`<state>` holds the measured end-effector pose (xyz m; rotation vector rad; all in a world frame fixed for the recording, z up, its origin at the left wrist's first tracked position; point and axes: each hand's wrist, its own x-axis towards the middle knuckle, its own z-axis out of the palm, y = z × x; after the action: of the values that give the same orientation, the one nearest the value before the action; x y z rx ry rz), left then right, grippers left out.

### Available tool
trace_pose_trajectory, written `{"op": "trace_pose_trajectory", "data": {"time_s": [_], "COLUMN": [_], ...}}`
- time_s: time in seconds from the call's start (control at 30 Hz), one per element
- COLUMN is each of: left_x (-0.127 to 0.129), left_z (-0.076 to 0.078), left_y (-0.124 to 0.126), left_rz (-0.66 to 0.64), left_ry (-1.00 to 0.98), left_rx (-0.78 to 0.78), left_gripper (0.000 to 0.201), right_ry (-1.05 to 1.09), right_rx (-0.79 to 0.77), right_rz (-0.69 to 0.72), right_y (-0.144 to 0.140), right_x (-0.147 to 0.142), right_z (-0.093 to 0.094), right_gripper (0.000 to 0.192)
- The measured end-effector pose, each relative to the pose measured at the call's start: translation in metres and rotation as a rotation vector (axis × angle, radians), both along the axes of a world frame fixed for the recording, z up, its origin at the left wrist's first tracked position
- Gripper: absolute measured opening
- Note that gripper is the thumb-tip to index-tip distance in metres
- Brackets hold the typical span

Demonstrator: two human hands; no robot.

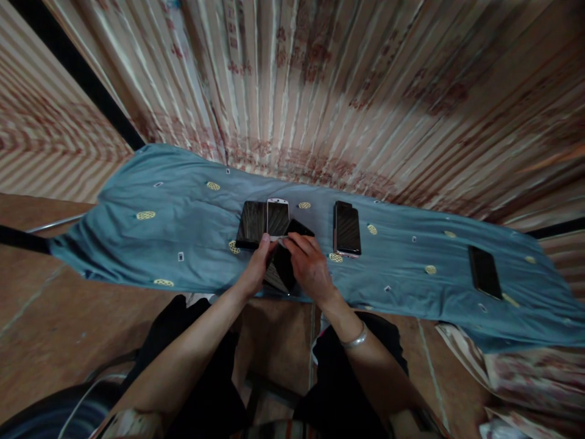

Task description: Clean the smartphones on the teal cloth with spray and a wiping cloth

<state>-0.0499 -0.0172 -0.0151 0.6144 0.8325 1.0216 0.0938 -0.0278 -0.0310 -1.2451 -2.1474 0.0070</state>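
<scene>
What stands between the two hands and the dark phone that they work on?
Nothing visible. The left hand and the right hand both already touch the dark phone on the blue cloth. The white phone lies just behind it.

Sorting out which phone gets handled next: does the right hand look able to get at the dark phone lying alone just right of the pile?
Probably yes. The right hand is busy on the dark phone in the pile, but only bare blue cloth lies between it and the lone phone.
</scene>
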Motion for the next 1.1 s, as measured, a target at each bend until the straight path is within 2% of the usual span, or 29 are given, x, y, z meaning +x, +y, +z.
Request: {"op": "trace_pose_trajectory", "data": {"time_s": [0.17,0.27,0.43,0.63,0.83,1.1], "left_x": [-0.002,-0.003,-0.001,-0.001,-0.006,-0.009], "left_z": [-0.006,-0.009,-0.014,-0.016,-0.012,0.0], "left_y": [0.002,0.002,0.0,-0.002,0.0,0.003], "left_rz": [0.011,0.008,-0.044,-0.08,-0.043,-0.029], "left_ry": [0.015,0.046,0.052,0.078,0.069,-0.006], "left_rx": [0.035,0.061,0.083,0.077,0.055,-0.04], "left_gripper": [0.067,0.071,0.075,0.076,0.078,0.07], "right_ry": [0.011,0.016,0.04,0.055,0.059,0.052], "right_rx": [-0.01,0.037,0.106,0.061,0.056,0.052], "right_rz": [0.03,0.039,-0.025,-0.088,-0.125,-0.134], "right_y": [-0.004,-0.004,0.008,0.021,0.024,0.02], "right_x": [-0.004,-0.005,0.006,0.016,0.023,0.024], "right_z": [0.002,0.002,-0.002,-0.005,-0.007,-0.009], "right_gripper": [0.045,0.043,0.04,0.044,0.043,0.044]}}
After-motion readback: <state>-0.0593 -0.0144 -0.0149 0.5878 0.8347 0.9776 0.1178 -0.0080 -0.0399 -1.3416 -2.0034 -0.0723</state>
